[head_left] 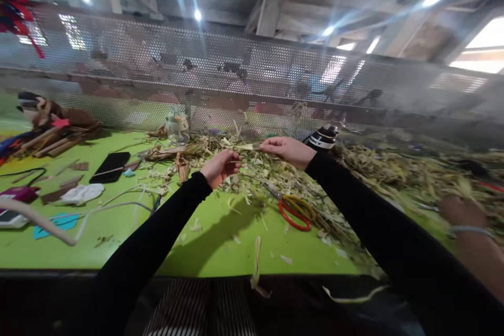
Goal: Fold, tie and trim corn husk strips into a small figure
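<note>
My right hand (pixel 288 150) reaches over the heap, thumb and fingers pinched on a pale yellow husk strip (pixel 246 147). The strip points left, toward my left hand (pixel 222 168). That hand's fingers are curled with the tips together; what is between them is too small to make out. Dried husk scraps (pixel 252 176) lie in a loose pile beneath and around both hands. Scissors with red and yellow handles (pixel 295 214) rest on the green table below my right forearm. A single husk strip (pixel 257 257) lies at the table's front edge.
A clear jar (pixel 178 128) and a black bottle (pixel 323 138) stand behind the pile, before a perforated metal screen (pixel 220 73). A phone (pixel 110 167) and a white cable (pixel 90 220) are on the left. Another person's hand (pixel 464 212) is at the far right.
</note>
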The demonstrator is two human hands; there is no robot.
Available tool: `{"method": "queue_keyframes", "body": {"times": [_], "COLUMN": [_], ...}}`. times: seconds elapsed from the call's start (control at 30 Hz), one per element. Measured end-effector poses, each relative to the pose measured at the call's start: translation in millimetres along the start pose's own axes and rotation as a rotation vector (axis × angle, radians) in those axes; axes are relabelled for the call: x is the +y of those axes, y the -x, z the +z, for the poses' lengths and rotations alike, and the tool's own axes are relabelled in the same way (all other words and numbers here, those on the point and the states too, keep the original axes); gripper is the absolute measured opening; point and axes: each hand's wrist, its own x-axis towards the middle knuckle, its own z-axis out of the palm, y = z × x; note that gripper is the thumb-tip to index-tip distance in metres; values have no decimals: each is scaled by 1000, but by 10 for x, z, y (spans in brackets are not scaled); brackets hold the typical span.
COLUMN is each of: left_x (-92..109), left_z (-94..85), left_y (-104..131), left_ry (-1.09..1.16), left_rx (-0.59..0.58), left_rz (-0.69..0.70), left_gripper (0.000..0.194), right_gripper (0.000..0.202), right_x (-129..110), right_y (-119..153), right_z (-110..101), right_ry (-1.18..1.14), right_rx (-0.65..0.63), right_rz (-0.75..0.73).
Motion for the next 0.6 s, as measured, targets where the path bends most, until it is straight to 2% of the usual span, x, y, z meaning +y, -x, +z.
{"method": "queue_keyframes", "body": {"times": [0.17, 0.23, 0.4, 0.6], "left_x": [-65, -39, 99, 119], "left_z": [185, 199, -61, -330], "left_y": [-40, -57, -39, -71], "left_ry": [-12, -3, 19, 2], "left_rx": [-128, -88, 46, 165], "left_rz": [-29, -22, 22, 34], "left_gripper": [14, 18, 21, 20], "right_gripper": [18, 19, 30, 30], "right_x": [25, 29, 82, 122], "right_y": [40, 83, 265, 399], "right_z": [115, 78, -247, -561], "right_ry": [-130, -157, -147, 106], "right_rx": [-25, -10, -32, -156], "right_rz": [37, 34, 78, 235]}}
